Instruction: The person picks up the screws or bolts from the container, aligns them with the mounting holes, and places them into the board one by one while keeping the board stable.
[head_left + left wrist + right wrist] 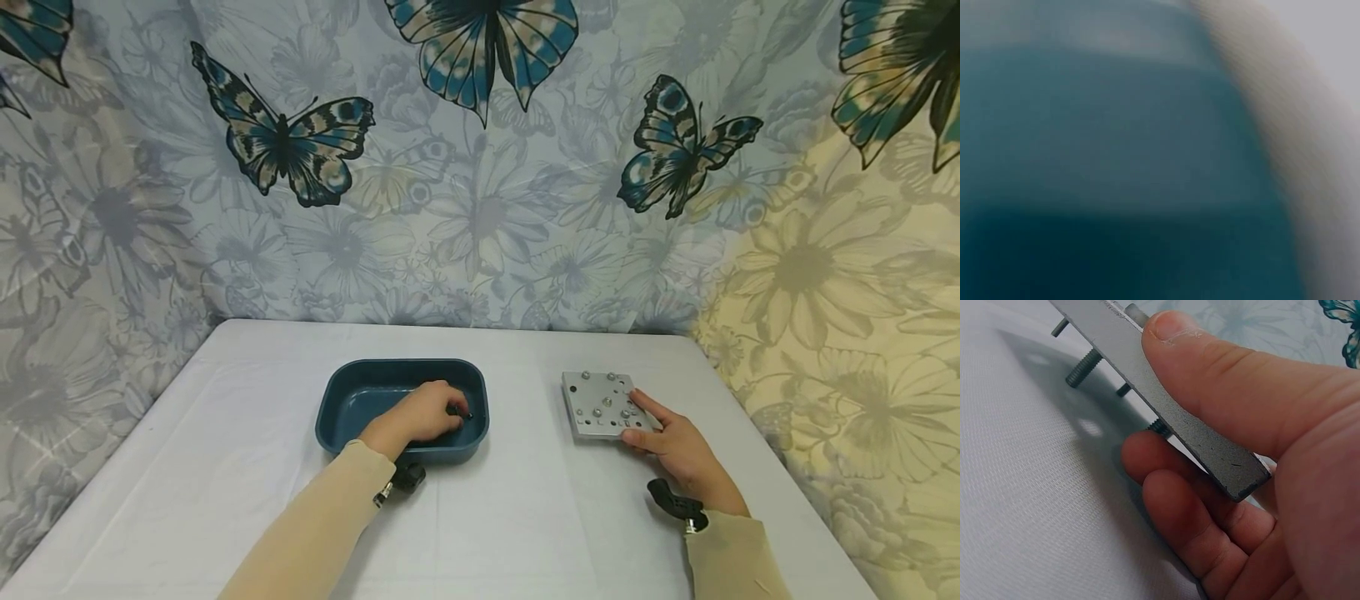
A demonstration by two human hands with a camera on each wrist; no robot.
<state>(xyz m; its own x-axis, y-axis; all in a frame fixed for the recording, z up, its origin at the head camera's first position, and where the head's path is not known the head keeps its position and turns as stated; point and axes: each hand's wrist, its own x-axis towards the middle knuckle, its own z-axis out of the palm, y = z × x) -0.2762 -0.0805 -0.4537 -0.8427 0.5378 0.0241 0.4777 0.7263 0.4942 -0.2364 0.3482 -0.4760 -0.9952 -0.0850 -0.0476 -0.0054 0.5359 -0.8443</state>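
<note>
My right hand (678, 450) grips a silver metal plate (588, 425) by its right edge, thumb on one face and fingers beneath. Several round screw heads stand on the plate's top among small holes. Threaded screw shanks (1084, 367) stick out of its underside in the right wrist view, over the white cloth. My left hand (423, 412) reaches into a dark teal tray (360, 367), fingers curled down near its right end. Small dark pieces (459, 412) show at those fingertips; I cannot tell whether they are held. The left wrist view is blurred, showing mostly the tray's teal wall (1116, 125).
The table (517, 517) wears a white cloth, and the tray sits left of the plate with bare cloth between. Behind and at both sides hangs a fabric (480, 250) printed with butterflies and flowers. Both wrists carry black cameras (408, 477).
</note>
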